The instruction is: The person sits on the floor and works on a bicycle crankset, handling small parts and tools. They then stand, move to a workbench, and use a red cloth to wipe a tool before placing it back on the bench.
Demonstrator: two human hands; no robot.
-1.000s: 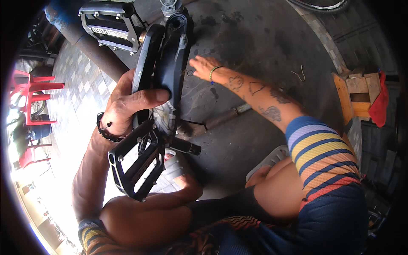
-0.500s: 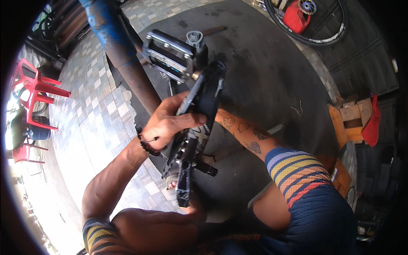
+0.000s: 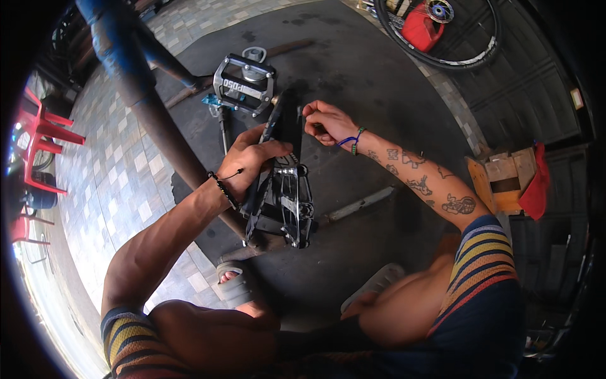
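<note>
**Right hand (image 3: pixel 328 123) drawn clear of the crank arms (image 3: pixel 289 117), pedals turned**

Half a second earlier, the right hand was hidden behind the crank arms; it now appears to their right, near the centre of the frame. Both pedals have also turned, the lower pedal (image 3: pixel 291 205) from edge-on to a broader face.

The left hand (image 3: pixel 249 158), left of centre, is closed around the paired arms, its thumb laid across them. The right hand has its fingers loosely curled, just beside the arms' upper end; whether it pinches anything small cannot be told. The upper pedal (image 3: pixel 245 85) stands above the left hand, its open face toward the viewer.

State of the work, as judged: the upper pedal appears fixed to its arm by a brass-coloured fitting, whereas the lower pedal's joint is too crowded to read. The arms are held in the air, over the dark mat (image 3: pixel 385 120), and no bicycle frame is seen attached to them. What remains, and whether parts are being joined or separated, cannot be determined from this view.
</note>
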